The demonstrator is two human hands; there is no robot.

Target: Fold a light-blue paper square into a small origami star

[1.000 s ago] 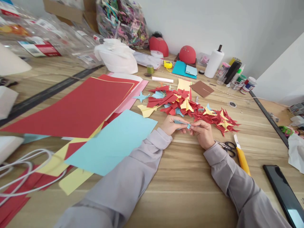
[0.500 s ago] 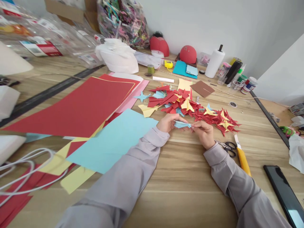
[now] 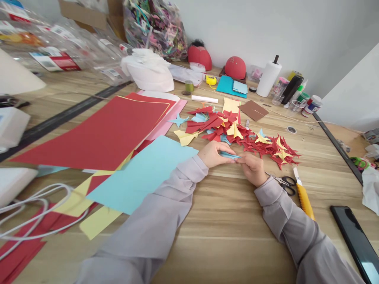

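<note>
A small folded piece of blue paper [image 3: 228,155] is pinched between my two hands, seen nearly edge-on. My left hand [image 3: 212,154] holds its left end, with the thumb and fingers closed on it. On the right end, the fingertips of my right hand [image 3: 252,167] are pressed together. Just beyond my hands lies a pile of folded red paper pieces [image 3: 265,148], with yellow stars [image 3: 235,130] and some blue pieces among them. A large light blue sheet [image 3: 145,173] lies left of my left hand.
Large red sheets [image 3: 97,136] cover the left of the table. Scissors [image 3: 288,185], a yellow-handled cutter [image 3: 304,199] and a black phone [image 3: 353,236] lie on the right. A white cable [image 3: 44,201] loops at the lower left. Bottles and bags stand behind.
The blue paper has turned from showing a broader face to a thin edge. The fingers of my right hand have curled in more, and both hands have shifted slightly.
</note>
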